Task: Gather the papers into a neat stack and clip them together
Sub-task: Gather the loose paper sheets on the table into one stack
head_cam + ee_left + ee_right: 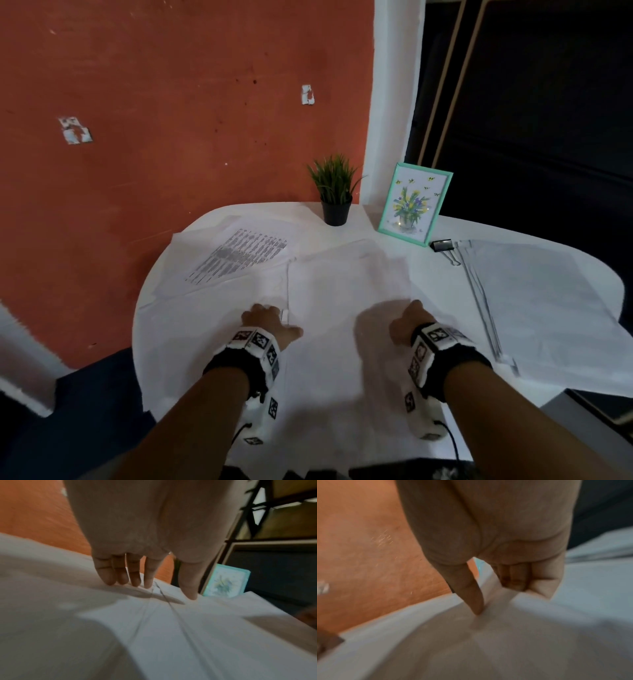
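Observation:
Papers lie spread over a round white table (212,377). A blank sheet (342,274) lies in the middle, its right side lifted off the table. My right hand (407,322) pinches that sheet's edge (488,649), thumb (471,599) on top and fingers curled beneath. My left hand (270,318) rests with straight fingers (133,574) on the paper at the sheet's left edge (188,628). A printed page (239,255) lies at the back left. More sheets (548,301) lie fanned at the right. A black binder clip (443,246) sits beyond them.
A small potted plant (334,192) and a mint-framed flower picture (412,204) stand at the table's back edge against an orange wall. Dark shelving is behind the right side. The right-hand sheets overhang the table's edge.

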`<state>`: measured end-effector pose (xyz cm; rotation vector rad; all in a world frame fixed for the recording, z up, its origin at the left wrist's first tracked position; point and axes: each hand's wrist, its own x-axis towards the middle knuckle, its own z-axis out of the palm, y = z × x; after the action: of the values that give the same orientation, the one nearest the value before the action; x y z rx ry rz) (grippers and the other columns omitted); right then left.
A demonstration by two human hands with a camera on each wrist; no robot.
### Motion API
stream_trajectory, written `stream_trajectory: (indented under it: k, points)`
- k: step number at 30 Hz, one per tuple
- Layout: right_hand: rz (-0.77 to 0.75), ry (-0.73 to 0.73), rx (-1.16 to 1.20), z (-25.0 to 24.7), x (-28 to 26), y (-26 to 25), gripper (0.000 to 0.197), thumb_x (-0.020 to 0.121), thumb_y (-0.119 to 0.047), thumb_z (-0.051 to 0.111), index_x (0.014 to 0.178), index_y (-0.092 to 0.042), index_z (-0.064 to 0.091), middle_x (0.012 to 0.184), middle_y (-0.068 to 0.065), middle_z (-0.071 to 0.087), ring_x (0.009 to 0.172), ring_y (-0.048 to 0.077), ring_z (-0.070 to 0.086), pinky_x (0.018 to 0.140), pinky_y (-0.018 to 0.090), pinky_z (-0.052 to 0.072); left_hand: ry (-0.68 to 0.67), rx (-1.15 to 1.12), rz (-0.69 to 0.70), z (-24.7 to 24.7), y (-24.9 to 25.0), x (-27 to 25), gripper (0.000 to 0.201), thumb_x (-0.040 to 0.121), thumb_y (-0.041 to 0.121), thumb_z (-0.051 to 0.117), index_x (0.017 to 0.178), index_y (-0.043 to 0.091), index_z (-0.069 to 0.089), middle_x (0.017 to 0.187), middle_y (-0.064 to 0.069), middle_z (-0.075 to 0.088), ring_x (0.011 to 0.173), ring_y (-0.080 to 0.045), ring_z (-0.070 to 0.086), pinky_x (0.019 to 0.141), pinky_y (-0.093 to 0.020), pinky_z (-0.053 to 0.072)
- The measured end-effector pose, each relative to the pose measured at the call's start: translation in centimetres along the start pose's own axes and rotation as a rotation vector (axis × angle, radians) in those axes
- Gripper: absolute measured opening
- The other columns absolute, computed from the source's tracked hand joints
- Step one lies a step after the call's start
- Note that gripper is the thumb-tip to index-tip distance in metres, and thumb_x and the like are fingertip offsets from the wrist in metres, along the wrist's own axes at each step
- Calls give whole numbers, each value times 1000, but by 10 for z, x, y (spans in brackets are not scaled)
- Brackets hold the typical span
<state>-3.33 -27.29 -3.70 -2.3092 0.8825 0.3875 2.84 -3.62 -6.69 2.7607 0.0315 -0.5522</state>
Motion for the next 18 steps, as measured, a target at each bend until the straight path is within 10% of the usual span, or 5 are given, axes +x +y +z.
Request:
stream_trajectory:
  k: [9,18]
  points:
    - [-34,19,-140,-2,-32,19,40,94,-18,48,131,-4,51,138,14,52,126,30,50,96,29,42,50,141,-114,10,-8,-30,100,66,72,61,141,12,33,144,-10,29,133,-31,28,107,-43,32]
    - [-29,-69,133,21,-32,5,67,90,-17,54,143,6,20,146,19,38,133,32,41,103,34,36,-23,49,-62,19,15,-44,99,74,73,51,143,6,31,147,-16,32,134,-33,34,108,-38,34]
